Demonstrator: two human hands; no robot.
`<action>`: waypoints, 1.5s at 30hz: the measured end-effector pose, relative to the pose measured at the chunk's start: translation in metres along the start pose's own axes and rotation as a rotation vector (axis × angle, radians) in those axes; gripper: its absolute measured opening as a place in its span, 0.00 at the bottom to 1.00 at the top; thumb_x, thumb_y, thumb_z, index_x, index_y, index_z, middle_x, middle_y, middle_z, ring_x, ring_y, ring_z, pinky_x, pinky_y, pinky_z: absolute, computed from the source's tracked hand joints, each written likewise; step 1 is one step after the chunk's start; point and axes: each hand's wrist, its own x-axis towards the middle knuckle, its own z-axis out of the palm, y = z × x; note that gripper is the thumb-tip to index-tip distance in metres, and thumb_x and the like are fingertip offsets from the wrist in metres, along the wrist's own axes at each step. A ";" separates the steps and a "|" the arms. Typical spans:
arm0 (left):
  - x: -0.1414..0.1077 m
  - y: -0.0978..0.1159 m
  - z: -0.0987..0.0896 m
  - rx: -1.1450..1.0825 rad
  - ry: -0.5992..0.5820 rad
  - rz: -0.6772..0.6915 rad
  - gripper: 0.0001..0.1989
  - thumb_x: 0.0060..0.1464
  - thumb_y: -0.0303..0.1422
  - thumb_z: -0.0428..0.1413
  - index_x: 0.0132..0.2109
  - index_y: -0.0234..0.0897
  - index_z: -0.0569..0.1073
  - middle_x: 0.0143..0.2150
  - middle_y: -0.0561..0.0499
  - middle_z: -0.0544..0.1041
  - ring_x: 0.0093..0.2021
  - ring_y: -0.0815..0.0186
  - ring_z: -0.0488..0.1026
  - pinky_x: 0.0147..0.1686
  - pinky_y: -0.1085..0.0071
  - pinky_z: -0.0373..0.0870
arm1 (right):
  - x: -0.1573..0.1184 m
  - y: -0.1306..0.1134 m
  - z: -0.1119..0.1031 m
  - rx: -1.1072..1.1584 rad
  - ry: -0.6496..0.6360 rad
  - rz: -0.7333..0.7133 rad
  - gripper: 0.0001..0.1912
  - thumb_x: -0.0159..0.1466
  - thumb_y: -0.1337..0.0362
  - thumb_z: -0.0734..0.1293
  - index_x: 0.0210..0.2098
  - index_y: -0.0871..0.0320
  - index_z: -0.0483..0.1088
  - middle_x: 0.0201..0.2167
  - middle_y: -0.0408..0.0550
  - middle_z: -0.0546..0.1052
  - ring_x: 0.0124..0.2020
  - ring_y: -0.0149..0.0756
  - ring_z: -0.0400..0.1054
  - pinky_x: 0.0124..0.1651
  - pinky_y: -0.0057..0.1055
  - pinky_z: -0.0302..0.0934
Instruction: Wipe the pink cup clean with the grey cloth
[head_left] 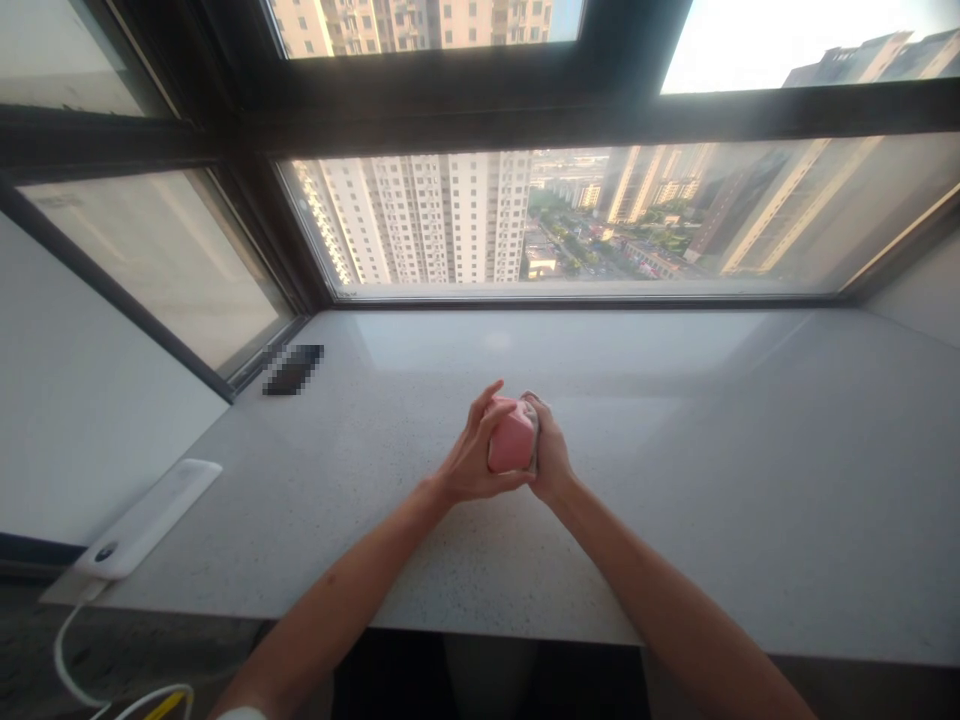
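Note:
Between both hands, over the middle of the pale speckled sill, is a pink object [511,440] with flat faces and a greyish side at its right. My left hand [474,455] grips it from the left, the thumb along its bottom edge and fingers over its top, with one finger raised. My right hand [553,450] is wrapped round its right side, a greyish surface or cloth showing between the palm and the pink part. The far fingers of my right hand are partly hidden.
A white power strip [150,520] with a cable lies at the left edge of the sill [750,480]. A dark pixelated item [294,370] lies at the back left. Dark-framed windows [585,308] rise behind.

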 end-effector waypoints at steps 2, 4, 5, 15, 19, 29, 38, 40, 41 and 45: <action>-0.002 0.001 0.004 -0.025 0.048 -0.044 0.43 0.55 0.51 0.73 0.70 0.47 0.64 0.74 0.37 0.59 0.76 0.40 0.58 0.73 0.42 0.61 | -0.002 0.001 -0.001 -0.084 0.010 -0.068 0.24 0.60 0.41 0.75 0.32 0.52 0.67 0.24 0.36 0.69 0.24 0.31 0.59 0.28 0.28 0.60; -0.004 0.005 0.011 -0.178 0.130 -0.206 0.38 0.60 0.50 0.70 0.69 0.47 0.63 0.69 0.41 0.64 0.69 0.48 0.67 0.68 0.51 0.68 | -0.004 0.000 -0.006 -0.250 0.011 -0.197 0.25 0.63 0.39 0.73 0.30 0.53 0.68 0.23 0.36 0.67 0.24 0.30 0.57 0.27 0.27 0.57; -0.004 0.007 0.015 -0.283 0.162 -0.306 0.37 0.61 0.51 0.68 0.69 0.47 0.63 0.66 0.42 0.67 0.64 0.51 0.71 0.63 0.56 0.72 | -0.005 -0.001 -0.008 -0.345 -0.010 -0.251 0.27 0.65 0.38 0.72 0.28 0.54 0.67 0.22 0.37 0.66 0.23 0.30 0.56 0.26 0.27 0.54; 0.000 0.012 0.017 -0.189 0.249 -0.236 0.40 0.50 0.52 0.75 0.64 0.45 0.69 0.67 0.41 0.67 0.68 0.48 0.67 0.67 0.52 0.68 | -0.002 -0.004 -0.006 -0.333 -0.033 -0.167 0.26 0.66 0.38 0.70 0.29 0.54 0.67 0.22 0.37 0.65 0.22 0.30 0.56 0.24 0.26 0.55; 0.001 0.014 0.020 -0.527 0.228 -0.507 0.36 0.63 0.56 0.64 0.68 0.45 0.64 0.56 0.47 0.73 0.47 0.60 0.76 0.47 0.65 0.75 | -0.006 -0.003 -0.010 -0.477 -0.062 -0.293 0.31 0.67 0.35 0.67 0.24 0.54 0.63 0.19 0.38 0.62 0.22 0.29 0.54 0.23 0.26 0.51; -0.001 0.016 0.020 -0.309 0.229 -0.303 0.37 0.58 0.55 0.68 0.66 0.46 0.66 0.65 0.43 0.68 0.62 0.52 0.71 0.62 0.56 0.72 | -0.010 -0.003 -0.006 -0.444 -0.027 -0.258 0.31 0.69 0.34 0.65 0.25 0.53 0.63 0.19 0.38 0.61 0.21 0.30 0.54 0.21 0.27 0.50; -0.002 0.014 0.023 -0.332 0.297 -0.326 0.39 0.52 0.53 0.73 0.63 0.45 0.69 0.64 0.43 0.70 0.60 0.53 0.72 0.58 0.61 0.73 | -0.006 -0.001 -0.011 -0.475 -0.042 -0.246 0.30 0.70 0.35 0.64 0.26 0.53 0.63 0.18 0.38 0.60 0.20 0.30 0.53 0.22 0.27 0.50; 0.000 0.013 0.021 -0.432 0.257 -0.400 0.38 0.56 0.54 0.70 0.64 0.45 0.67 0.61 0.44 0.72 0.55 0.56 0.74 0.54 0.62 0.75 | -0.007 0.000 -0.012 -0.502 -0.050 -0.299 0.32 0.71 0.35 0.64 0.24 0.53 0.62 0.18 0.38 0.60 0.20 0.29 0.53 0.22 0.27 0.50; 0.001 0.013 0.021 -0.529 0.233 -0.485 0.36 0.60 0.56 0.66 0.65 0.45 0.66 0.57 0.45 0.74 0.51 0.58 0.75 0.51 0.62 0.75 | -0.007 0.000 -0.013 -0.553 -0.092 -0.347 0.33 0.71 0.34 0.64 0.21 0.53 0.60 0.17 0.38 0.59 0.20 0.29 0.52 0.22 0.27 0.49; 0.000 0.011 0.025 -0.701 0.265 -0.642 0.34 0.65 0.60 0.58 0.64 0.42 0.65 0.52 0.46 0.76 0.46 0.59 0.76 0.47 0.62 0.76 | -0.008 -0.002 -0.015 -0.701 -0.234 -0.422 0.37 0.70 0.34 0.65 0.17 0.53 0.55 0.15 0.38 0.56 0.20 0.27 0.50 0.23 0.28 0.45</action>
